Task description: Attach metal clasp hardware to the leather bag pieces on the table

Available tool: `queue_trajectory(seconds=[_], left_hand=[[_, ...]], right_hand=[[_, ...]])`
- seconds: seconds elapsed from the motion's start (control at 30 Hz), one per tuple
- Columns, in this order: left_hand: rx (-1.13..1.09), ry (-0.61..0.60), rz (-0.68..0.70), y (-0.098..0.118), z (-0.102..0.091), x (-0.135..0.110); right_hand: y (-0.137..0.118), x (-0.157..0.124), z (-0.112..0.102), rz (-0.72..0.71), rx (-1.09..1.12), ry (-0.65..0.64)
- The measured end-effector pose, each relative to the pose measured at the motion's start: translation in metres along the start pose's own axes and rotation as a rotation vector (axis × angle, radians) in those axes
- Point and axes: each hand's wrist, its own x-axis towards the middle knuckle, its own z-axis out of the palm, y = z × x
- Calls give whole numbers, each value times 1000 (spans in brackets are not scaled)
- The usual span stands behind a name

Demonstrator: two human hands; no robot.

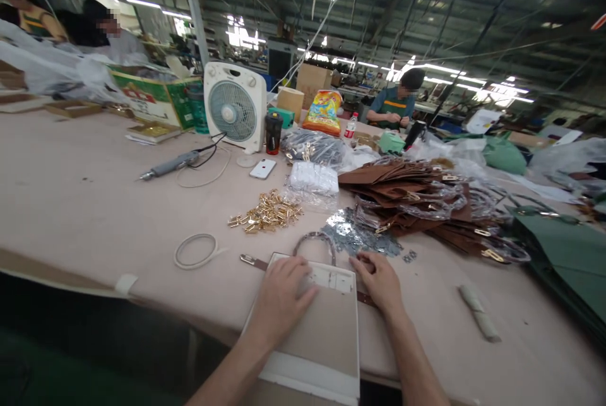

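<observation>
A flat beige bag panel (326,324) with pale edges lies before me, overhanging the table's front edge. My left hand (284,295) rests on its upper left part with fingers laid out. My right hand (380,281) is at the panel's upper right corner, fingers curled in towards the thumb; whatever is between them is too small or hidden to make out. A plastic-wrapped brown handle (315,238) arches beyond the panel's top. A brown strap with a metal tip (249,259) sticks out on the left, and more brown strap shows under my right wrist.
Gold-coloured fittings (267,211) and small silver metal plates (357,234) lie in heaps beyond the panel. Brown bag pieces (416,194) are stacked at right. A corded screwdriver (173,166), tape roll (196,251), phone (262,168) and fan (235,106) stand or lie left. Co-workers sit farther back.
</observation>
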Motion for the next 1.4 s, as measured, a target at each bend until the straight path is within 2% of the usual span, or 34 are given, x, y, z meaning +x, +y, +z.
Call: queue_trajectory(seconds=[0.13, 0.23, 0.33, 0.4, 0.5, 0.6, 0.7, 0.8, 1.03, 1.4], left_hand=[[-16, -4, -19, 2, -1, -1], [-22, -7, -36, 3, -3, -1], [-16, 5, -45, 1, -3, -2], [-16, 4, -47, 0, -2, -4], [-21, 10, -48, -1, -2, -5], [-13, 25, -52, 0, -3, -5], [-9, 25, -52, 1, -5, -4], [-18, 25, -47, 1, -4, -5], [-33, 22, -45, 0, -3, -5], [-16, 46, -41, -2, -1, -6]], right_hand=[[-6, 0, 3, 19, -46, -11], [-7, -1, 4, 70, 14, 3], [-8, -7, -1, 171, 176, 23], [-14, -11, -9, 228, 319, 81], [-38, -19, -21, 279, 468, 110], [-75, -26, -25, 250, 633, -101], [-108, -30, -15, 195, 751, -353], [-120, -33, -1, 178, 683, -440], [-112, -33, 10, 110, 517, -482], [-115, -29, 15, -20, 359, -413]])
